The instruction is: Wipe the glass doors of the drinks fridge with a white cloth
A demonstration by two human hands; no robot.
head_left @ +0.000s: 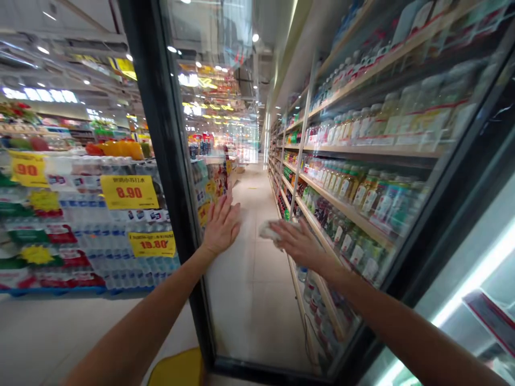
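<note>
In front of me is a glass door (pixel 257 300) in a black frame, standing open from a lit cooler. My left hand (pixel 219 225) lies with fingers spread at the left side of the glass, near the frame, holding nothing. My right hand (pixel 298 244) presses a white cloth (pixel 269 230) against the pane, its fingers stretched over it. Blur hides the cloth's edges and its exact folds.
Shelves of bottled drinks (pixel 370 193) run along the right, seen through or mirrored in the glass. Stacked water packs (pixel 116 230) with yellow price signs (pixel 131 192) stand at left. A yellow object (pixel 177 369) sits at the door's foot. The lit cooler interior (pixel 475 279) is lower right.
</note>
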